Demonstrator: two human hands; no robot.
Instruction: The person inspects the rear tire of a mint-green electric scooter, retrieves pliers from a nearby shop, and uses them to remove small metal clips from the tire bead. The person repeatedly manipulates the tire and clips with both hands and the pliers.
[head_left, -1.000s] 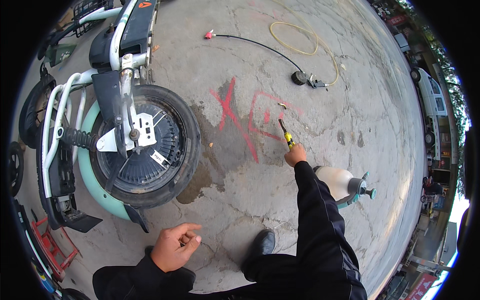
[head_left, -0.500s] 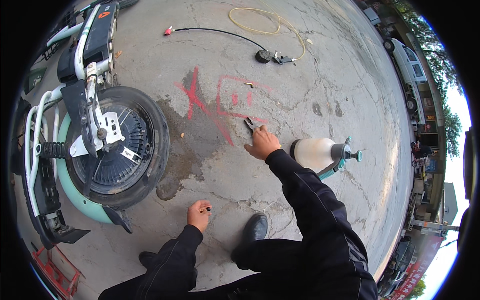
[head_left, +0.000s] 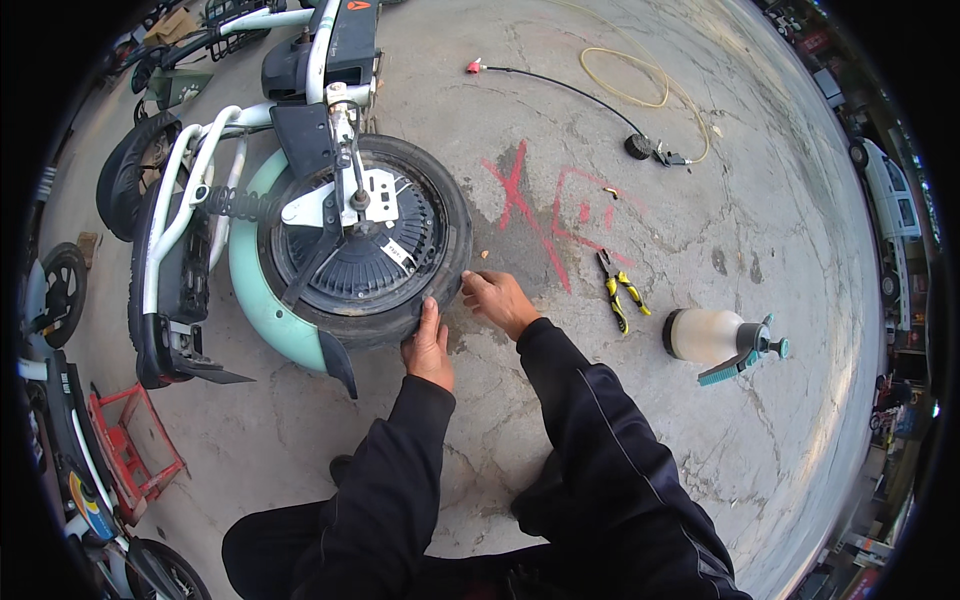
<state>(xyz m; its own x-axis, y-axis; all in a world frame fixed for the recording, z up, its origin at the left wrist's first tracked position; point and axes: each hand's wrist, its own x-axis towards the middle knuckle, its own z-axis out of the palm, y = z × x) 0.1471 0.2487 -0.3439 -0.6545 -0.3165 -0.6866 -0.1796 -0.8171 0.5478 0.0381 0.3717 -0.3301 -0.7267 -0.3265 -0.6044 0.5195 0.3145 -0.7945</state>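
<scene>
An electric scooter lies on its side on the concrete, its rear wheel [head_left: 365, 240] with black tyre and hub motor facing up. My left hand [head_left: 428, 345] rests flat on the tyre's near edge, fingers on the rubber. My right hand [head_left: 497, 298] is at the tyre's right side, fingertips pinched together next to the rubber; whether something small is between them I cannot tell. Yellow-handled pliers [head_left: 620, 290] lie on the ground to the right of my right hand, apart from it.
A white spray bottle [head_left: 715, 338] with teal trigger lies right of the pliers. A black air hose [head_left: 570, 90] and a yellow hose coil [head_left: 640, 80] lie further off. Red paint marks [head_left: 545, 215] cover the concrete. A red crate [head_left: 130, 450] and other scooters stand at left.
The pliers left my right hand and now lie on the ground. Both hands moved left to the tyre's edge.
</scene>
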